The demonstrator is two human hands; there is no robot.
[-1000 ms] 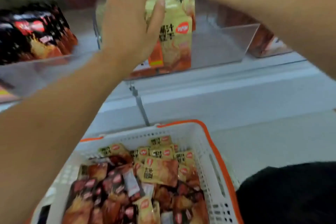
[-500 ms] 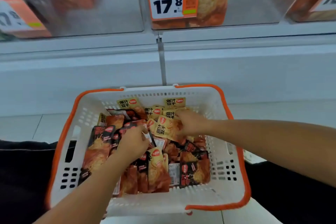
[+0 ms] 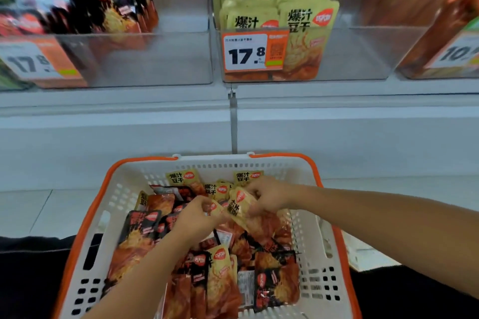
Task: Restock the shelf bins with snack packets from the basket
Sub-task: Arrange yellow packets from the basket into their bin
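Both hands down in the basket (image 3: 321,290), working one yellow packet (image 3: 239,208) between them. Right hand (image 3: 269,199) pinches its upper edge, fingers curled on it; left hand (image 3: 193,217) pinches the lower left corner, or maybe a second small yellow packet tucked beside it, blur makes that hard to tell. Packet sits tilted, lifted a bit off the heap under the hands, likely so it comes free of the black and red packets (image 3: 141,225) lying just left of the left hand and the mixed pile (image 3: 261,282) nearer the person than both wrists

Two-hand hold probably because packets are slick and tangled, one hand steadies while the other pulls. More yellow packets (image 3: 182,179) stand against the far wall of the basket, just beyond the fingers, so next picks are close

Straight up and beyond the hands, well apart, is the clear bin (image 3: 363,59) with yellow packets standing upright behind an orange price tag (image 3: 255,52); matches the packet in hand, so that's the likely target. Right part of that bin looks bare, room left. Bin (image 3: 145,59) beyond and left of the left hand holds black packets, same sort of tag, blurred. Another bin beyond and right of the right hand, too smeared to read

Stage: sorting and picking, not yet lifted to shelf. Basket looks far from emptied
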